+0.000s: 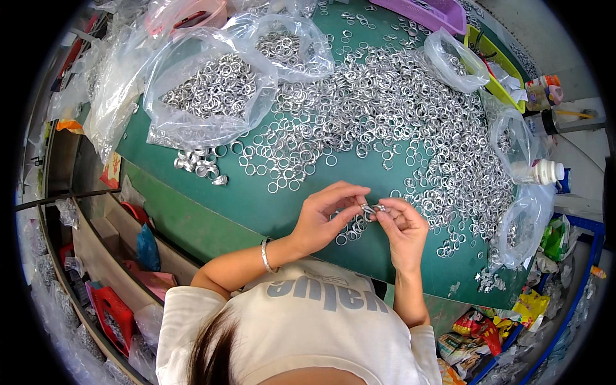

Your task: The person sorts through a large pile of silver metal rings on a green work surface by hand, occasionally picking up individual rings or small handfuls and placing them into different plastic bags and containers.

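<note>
Silver rings (369,209), pinched, between fingers (348,191)

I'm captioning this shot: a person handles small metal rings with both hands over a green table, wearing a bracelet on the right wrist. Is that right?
Not quite: the head view shows the bracelet on the wrist of the left hand, not the right. The rest stands: both hands handle small metal rings over a green table.

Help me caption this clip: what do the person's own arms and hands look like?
The left hand and right hand are ungloved. A slim silvery bracelet circles the left wrist; none shows on the right. Short off-white sleeves leave the forearms bare.
</note>
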Available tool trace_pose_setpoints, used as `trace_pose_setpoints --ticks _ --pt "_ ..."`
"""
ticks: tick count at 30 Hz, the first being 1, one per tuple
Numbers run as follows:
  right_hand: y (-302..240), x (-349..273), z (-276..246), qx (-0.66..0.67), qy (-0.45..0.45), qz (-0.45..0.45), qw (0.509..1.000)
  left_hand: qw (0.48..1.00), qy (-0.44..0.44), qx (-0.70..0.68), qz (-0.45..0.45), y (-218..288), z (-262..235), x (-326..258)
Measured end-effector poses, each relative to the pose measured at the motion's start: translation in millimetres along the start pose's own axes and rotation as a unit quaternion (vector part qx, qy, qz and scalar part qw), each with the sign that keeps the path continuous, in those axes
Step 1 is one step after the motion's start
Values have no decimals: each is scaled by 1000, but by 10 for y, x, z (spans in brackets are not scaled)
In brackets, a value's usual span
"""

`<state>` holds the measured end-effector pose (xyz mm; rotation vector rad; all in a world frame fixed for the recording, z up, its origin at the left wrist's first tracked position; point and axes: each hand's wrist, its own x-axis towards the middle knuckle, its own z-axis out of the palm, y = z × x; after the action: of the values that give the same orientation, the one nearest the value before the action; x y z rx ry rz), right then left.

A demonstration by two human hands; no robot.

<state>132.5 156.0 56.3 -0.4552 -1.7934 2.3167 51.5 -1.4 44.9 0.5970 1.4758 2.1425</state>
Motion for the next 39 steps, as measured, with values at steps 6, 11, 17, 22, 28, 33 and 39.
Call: trace_pose_setpoints --ticks 6,11,17,22,28,33,39 --pt "-17 -10 34 -15 -2 -38 999 1000 -2 11 8 -2 4 -1" --pt "-27 -20 56 -22 -6 -47 999 1000 -5 6 10 4 4 -11" --pt "25 -24 43 -8 22 -21 999 993 -7 -40 -113 -2 -36 19" --pt "227 0 -97 13 50 42 998 969 14 -69 -238 24 -186 726" --pt "316 2 -51 4 40 57 998 993 23 -116 23 692 222 2655" --pt "362 -6 -227 -18 86 51 995 995 -62 25 -71 296 384 2164" --pt "429 31 -249 -314 63 -91 943 977 -109 147 -110 11 -164 1136"
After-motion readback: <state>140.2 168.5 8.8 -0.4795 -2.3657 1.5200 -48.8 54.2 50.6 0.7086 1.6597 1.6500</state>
